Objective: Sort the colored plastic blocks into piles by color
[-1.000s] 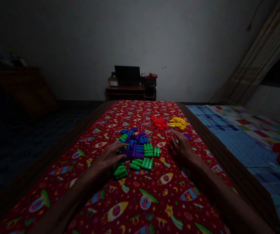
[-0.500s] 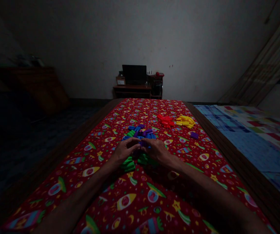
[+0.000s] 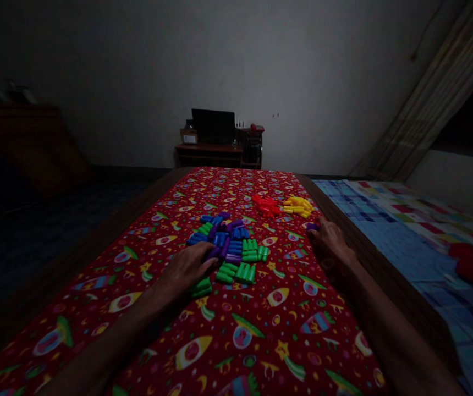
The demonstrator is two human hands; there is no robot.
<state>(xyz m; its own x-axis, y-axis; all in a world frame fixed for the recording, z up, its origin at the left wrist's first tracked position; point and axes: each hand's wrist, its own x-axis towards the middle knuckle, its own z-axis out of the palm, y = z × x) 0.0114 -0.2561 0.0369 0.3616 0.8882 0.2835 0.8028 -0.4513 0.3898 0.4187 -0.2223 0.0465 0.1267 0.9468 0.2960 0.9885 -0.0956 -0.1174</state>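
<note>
On a red cloth printed with rockets point(image 3: 195, 352) lies a mixed pile of small, rounded plastic pieces. Blue pieces point(image 3: 220, 238) and purple pieces point(image 3: 233, 257) make up its middle. Green pieces point(image 3: 245, 273) lie along its near and right sides. My left hand point(image 3: 187, 267) rests at the pile's left edge, thumb apart from the fingers, fingertips against the purple pieces. Off to the right, my right hand point(image 3: 330, 239) is closed with its fingertips on a small purple piece point(image 3: 312, 226) at the cloth's right side. Part of that piece is hidden by the fingers.
Beyond the pile lie a red heap point(image 3: 266, 205) and a yellow heap point(image 3: 298, 207) of similar pieces. A brown border point(image 3: 368, 253) edges the cloth. A desk with a dark monitor point(image 3: 214, 126) stands by the far wall. Blue bedding point(image 3: 356, 236) spreads at right.
My hands have parted from over the pile. The right has moved right to the separate purple pieces, the left slightly left. The view has turned a little right, and the pile now shows uncovered.
</note>
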